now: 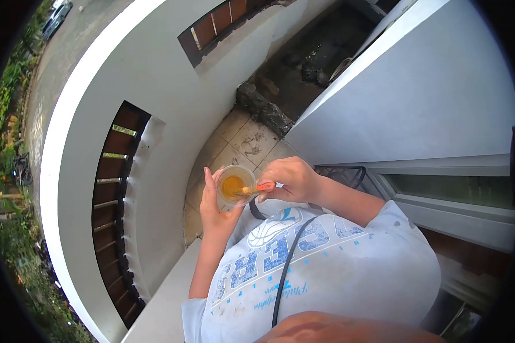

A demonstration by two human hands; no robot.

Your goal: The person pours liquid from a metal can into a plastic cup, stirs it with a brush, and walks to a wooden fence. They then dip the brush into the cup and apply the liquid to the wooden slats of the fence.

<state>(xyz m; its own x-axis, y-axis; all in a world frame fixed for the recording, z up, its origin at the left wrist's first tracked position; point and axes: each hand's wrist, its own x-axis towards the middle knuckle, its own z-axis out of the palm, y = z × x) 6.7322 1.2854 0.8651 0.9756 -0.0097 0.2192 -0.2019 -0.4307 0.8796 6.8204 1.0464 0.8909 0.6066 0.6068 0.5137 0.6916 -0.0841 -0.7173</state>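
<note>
In the head view my left hand (213,208) is curled around a clear plastic cup (228,170), thumb and fingers at its sides. Amber liquid (231,185) covers the bottom of the cup. My right hand (290,178) pinches the red-orange handle of a small paintbrush (264,187). The brush's tan bristles reach over the near rim and down into the cup, at the edge of the liquid. Both hands are close together in front of my chest.
A curved white wall (171,74) with brown slatted openings (110,217) runs along the left. On the right stands a pale wall (418,86) above a window ledge (452,211). Below lie floor tiles (234,128) and a rough dark kerb (263,108). A dark cord (286,268) hangs across my shirt.
</note>
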